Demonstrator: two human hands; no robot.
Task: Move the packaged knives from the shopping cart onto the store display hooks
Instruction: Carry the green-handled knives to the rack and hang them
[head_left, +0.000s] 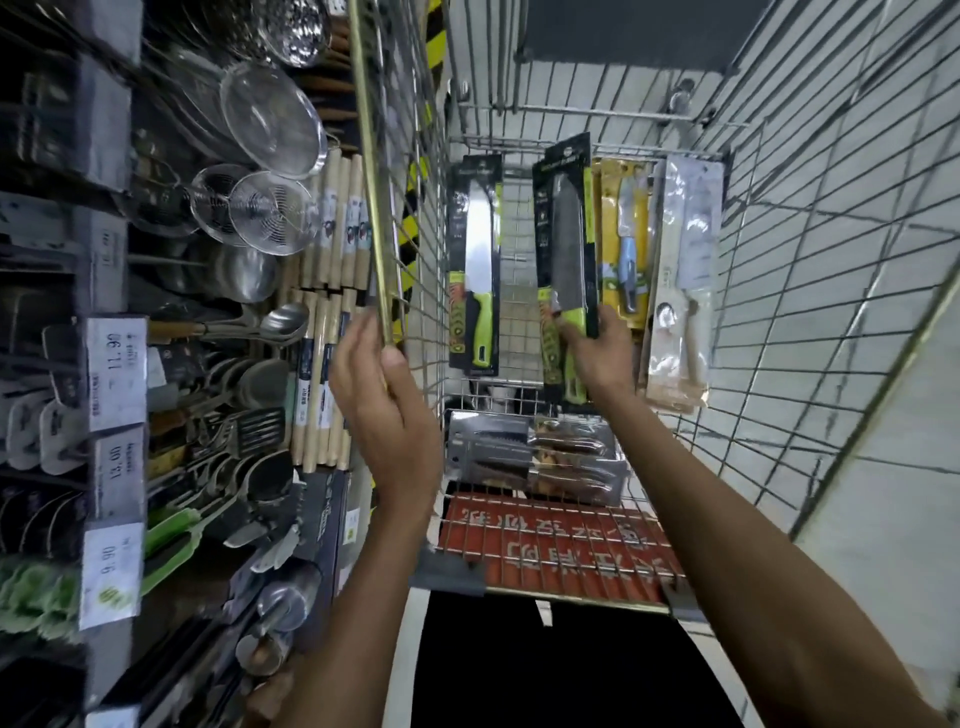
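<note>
My right hand (597, 358) pinches the green-handled packaged knife (567, 244) (low down). My left hand (387, 421) clasps the cart rim (370, 182).

left arm: bare forearm, enters at bottom centre, rises almost straight up; wrist in line with forearm.
left hand (387, 415): thumb side toward camera; thumb and fingers curled round a thin brass-coloured metal rail (370, 182), gripping its near end.
right arm: bare, enters from lower right corner, stretched diagonally up and left, elbow nearly straight.
right hand (597, 358): back toward camera; fingers clamped on lower end of a black card knife package with lime-green handle (566, 223), held upright.
spacing: 2 hands apart; right slightly higher in frame.
</note>
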